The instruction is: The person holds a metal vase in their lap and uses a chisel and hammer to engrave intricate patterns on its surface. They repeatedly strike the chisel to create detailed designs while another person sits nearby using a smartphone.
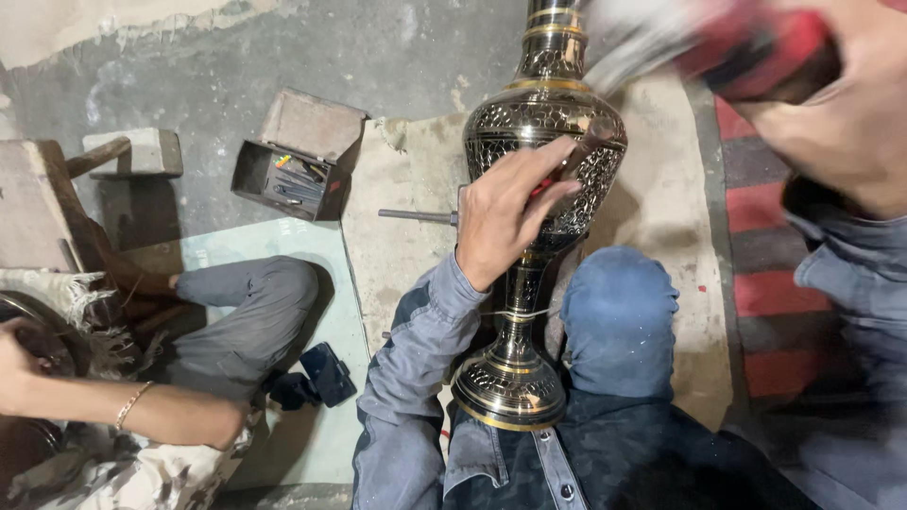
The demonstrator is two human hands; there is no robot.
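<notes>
Right hand (850, 104) raised above vase (543, 142), left hand's (505, 212) grip.

Lighting: dim, soft, overhead; no hard-edged shadows. Floor (283, 57) grey and evenly lit at upper left of the frame; lower corners fall darker.
Glare: small bright highlights on the engraved brass vase (543, 132) at centre, strongest on its foot at lower centre.
Blur: heavy motion smear on the right hand (831, 94) and the red object (756, 47) it grips, upper right. Left hand (505, 212) at centre fairly sharp.
Distortion: wide-angle stretch along the left and right edges.
Focus: centre crisp, edges softer.
</notes>
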